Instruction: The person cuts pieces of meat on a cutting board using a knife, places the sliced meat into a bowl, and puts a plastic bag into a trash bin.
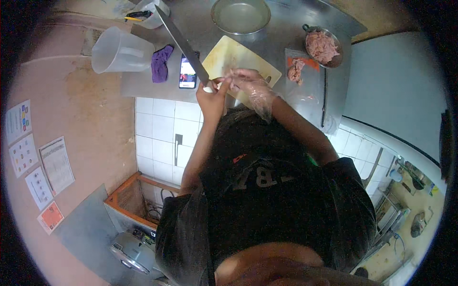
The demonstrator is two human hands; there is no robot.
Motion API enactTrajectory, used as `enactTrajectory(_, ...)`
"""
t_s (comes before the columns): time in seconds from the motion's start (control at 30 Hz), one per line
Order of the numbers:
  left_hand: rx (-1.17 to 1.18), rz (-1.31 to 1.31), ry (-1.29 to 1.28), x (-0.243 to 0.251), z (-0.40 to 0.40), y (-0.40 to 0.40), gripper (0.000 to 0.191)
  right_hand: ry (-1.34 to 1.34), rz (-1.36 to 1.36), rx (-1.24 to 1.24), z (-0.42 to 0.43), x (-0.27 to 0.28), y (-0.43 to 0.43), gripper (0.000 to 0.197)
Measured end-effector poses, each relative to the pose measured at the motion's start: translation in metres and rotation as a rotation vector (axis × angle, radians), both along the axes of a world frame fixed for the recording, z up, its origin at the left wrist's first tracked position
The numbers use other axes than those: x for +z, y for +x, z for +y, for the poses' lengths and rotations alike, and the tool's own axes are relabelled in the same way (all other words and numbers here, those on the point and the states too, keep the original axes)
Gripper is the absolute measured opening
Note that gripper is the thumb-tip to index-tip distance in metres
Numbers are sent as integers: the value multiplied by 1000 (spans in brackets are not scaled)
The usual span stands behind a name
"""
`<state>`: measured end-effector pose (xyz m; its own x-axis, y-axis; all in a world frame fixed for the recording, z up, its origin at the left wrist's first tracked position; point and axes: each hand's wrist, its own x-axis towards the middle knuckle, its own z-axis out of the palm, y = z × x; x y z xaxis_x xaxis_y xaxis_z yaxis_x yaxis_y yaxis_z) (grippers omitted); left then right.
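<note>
A large kitchen knife (182,43) is gripped by its white handle in my bare left hand (211,102), its long blade tilted up and to the left. My right hand (252,84) wears a clear plastic glove, loose at the wrist. Its fingertips meet those of the left hand; whether anything small is pinched there, I cannot tell. Both hands are above a worn, pale yellow cutting board (229,50), set at an angle on the steel counter (164,34). Right of the board, pieces of raw meat (296,71) lie on a clear plastic bag (309,91) with an orange band.
A metal bowl (323,64) heaped with raw meat stands at the far right. Behind the board is a round metal pan (240,16). Leftward are a lit phone (188,71), a purple cloth (161,64), a translucent plastic jug (118,52) and a white container (157,16).
</note>
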<state>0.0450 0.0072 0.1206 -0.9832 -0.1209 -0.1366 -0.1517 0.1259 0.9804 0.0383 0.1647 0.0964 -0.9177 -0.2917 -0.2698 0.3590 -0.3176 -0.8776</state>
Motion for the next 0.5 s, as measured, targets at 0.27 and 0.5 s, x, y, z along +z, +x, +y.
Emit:
enactTrajectory(0.27, 13, 43, -55, 24, 13, 6, 25, -102, -45, 69, 2, -9, 3, 26)
enactTrajectory(0.5, 57, 109, 161, 1, 2, 12, 20, -489, -58, -227, 15, -3, -8, 15)
